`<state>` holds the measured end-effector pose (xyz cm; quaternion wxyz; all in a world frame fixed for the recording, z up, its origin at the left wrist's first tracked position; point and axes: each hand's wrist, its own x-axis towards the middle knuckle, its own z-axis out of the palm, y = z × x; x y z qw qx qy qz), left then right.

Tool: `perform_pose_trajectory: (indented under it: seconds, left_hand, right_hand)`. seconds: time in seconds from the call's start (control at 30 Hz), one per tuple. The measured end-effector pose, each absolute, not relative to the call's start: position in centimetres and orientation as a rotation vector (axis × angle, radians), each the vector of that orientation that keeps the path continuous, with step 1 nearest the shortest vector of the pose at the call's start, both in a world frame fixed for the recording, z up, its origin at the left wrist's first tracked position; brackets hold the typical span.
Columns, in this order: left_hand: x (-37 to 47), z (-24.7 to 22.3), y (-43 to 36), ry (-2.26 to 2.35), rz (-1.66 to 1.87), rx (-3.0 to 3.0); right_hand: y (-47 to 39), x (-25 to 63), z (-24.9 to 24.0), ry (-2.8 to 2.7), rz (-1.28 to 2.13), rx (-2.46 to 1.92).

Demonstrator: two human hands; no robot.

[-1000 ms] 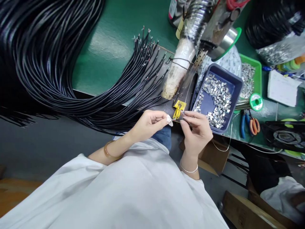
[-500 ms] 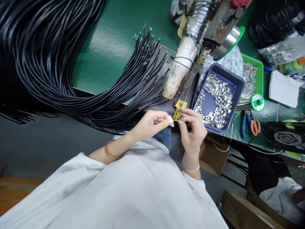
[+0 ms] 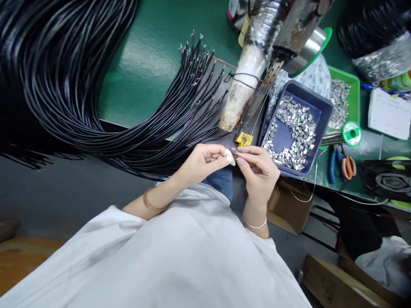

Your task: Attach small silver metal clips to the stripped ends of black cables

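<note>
Where the green bench top [image 3: 141, 72] reaches its near edge, a dark work plate [image 3: 224, 142] lies on it; beyond the edge, grey floor [image 3: 86, 192] shows below. Right side of room: another person's white clothing [image 3: 382, 259], partly cut off by the frame.

Counts:
- Hands: two. Left hand [image 3: 210, 159]: thumb and forefinger pinched together, white material [image 3: 229, 156] at the tips; contents of pinch too small to tell. Right hand [image 3: 260, 169]: thumb and forefinger drawn close, just beside the left fingertips; cannot tell whether they grasp anything.
- Yellow clip [image 3: 244, 139]: one, on the plate at its near edge, lower part hidden behind the right fingers.
- Black cables [image 3: 105, 124]: many, overlapping, no count possible; they sweep from upper left, stripped ends on and above the plate.
- Wrapped tube [image 3: 245, 81]: one, slanting down, its mouth near the clip.
- Trays: two. Blue tray [image 3: 316, 113], just right of the clip, holds dozens of metal pieces [image 3: 298, 139]; green tray [image 3: 355, 92] beyond holds more.
- Spools: two, large spool [image 3: 312, 52] and small spool [image 3: 351, 133].
- Pliers: two, blue-handled pliers [image 3: 332, 167] and orange-handled pliers [image 3: 348, 167], side by side.
- Cardboard boxes [image 3: 337, 282]: two visible, below bench level.
</note>
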<state>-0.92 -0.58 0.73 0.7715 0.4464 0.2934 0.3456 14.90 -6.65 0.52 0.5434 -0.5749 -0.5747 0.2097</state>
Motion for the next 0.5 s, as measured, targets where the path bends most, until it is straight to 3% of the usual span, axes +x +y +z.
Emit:
perform_pose_trajectory:
  seconds: [0.5]
  left_hand:
    - [-1.06,-0.06,-0.46,0.552,0.614,0.868]
  right_hand:
    - [-6.97,14.99,0.52,-1.474,0.415,-1.341]
